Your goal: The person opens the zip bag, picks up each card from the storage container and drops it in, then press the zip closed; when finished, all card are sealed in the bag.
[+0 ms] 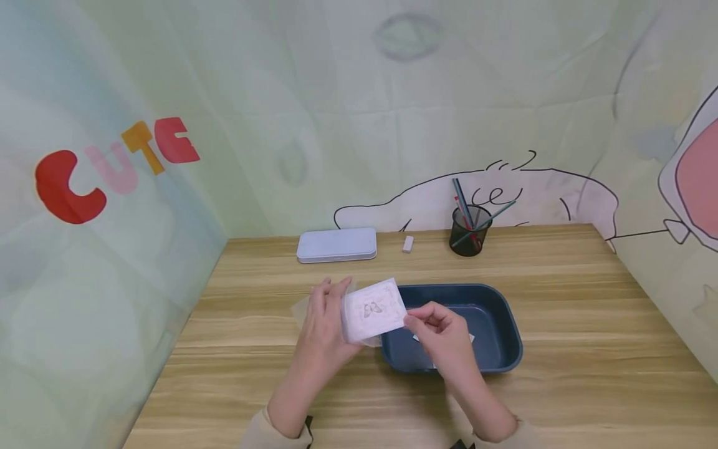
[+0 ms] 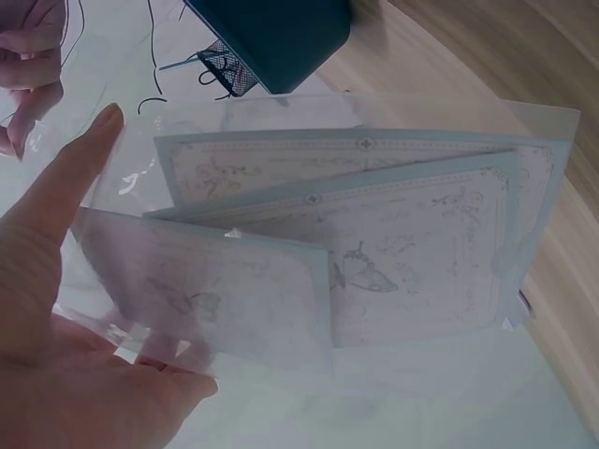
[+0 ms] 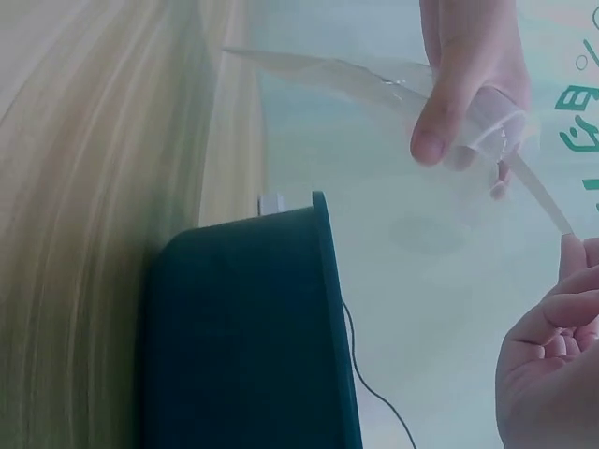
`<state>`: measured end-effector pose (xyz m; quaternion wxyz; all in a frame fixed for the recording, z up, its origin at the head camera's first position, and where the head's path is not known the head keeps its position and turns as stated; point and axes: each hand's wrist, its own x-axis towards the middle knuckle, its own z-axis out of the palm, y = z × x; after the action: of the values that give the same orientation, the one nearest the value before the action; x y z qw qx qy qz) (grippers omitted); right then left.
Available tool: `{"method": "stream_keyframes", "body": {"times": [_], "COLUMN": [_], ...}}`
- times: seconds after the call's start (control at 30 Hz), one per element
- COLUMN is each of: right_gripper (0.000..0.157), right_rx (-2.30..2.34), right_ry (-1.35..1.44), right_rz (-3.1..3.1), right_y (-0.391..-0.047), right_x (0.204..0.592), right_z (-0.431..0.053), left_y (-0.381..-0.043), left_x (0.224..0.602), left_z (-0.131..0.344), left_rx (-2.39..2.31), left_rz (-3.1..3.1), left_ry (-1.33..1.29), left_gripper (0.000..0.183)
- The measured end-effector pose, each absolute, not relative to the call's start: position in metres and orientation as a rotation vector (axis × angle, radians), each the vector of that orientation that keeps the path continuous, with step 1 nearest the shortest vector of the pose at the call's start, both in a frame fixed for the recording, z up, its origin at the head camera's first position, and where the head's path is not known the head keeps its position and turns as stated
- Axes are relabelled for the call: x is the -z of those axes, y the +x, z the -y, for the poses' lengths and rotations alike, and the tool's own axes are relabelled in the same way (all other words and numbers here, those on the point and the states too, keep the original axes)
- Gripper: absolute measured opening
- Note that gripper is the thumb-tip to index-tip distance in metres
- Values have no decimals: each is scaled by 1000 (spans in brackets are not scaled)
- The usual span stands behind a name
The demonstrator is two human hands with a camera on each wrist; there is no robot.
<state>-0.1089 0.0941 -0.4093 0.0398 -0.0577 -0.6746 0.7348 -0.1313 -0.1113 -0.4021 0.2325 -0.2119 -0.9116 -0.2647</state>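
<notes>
My left hand (image 1: 325, 330) grips a clear plastic bag (image 2: 552, 120), its thumb on one side and fingers on the other. Inside the bag, several cards (image 2: 440, 243) with ornate borders and a butterfly print lie overlapped at different angles, seen through the film. A white card with a butterfly print (image 1: 374, 308) sticks out of the bag's right end in the head view. My right hand (image 1: 449, 340) pinches this card's right edge between thumb and index finger, its other fingers curled. Both hands are above the table, the right one overlapping the dark blue tray (image 1: 512, 337).
White pieces of paper or card (image 1: 470, 338) show inside the tray, partly hidden by the right hand. Along the table's back edge stand a pale flat case (image 1: 336, 246), a small white eraser (image 1: 407, 244) and a black mesh cup (image 1: 465, 242) with several pencils. Printed curtains surround the wooden table (image 1: 578, 312).
</notes>
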Motion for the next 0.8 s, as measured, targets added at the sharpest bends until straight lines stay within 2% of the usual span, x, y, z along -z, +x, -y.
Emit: {"method": "stream_keyframes", "body": {"times": [0.4,0.8], "right_gripper": [7,7], "right_rx": [-2094,-2072], "right_ry": [188,280], "right_rz": [2083,2143], "right_y": [-104,-89], "right_x": [418,391], "right_z": [-81,-67], "left_y": [-132,-132], "left_x": [405,407], "left_z": [110,109], "left_rx": [724,733], "left_rz": [2504,2484], "left_ry": [-607,-616], "left_gripper": [101,101]}}
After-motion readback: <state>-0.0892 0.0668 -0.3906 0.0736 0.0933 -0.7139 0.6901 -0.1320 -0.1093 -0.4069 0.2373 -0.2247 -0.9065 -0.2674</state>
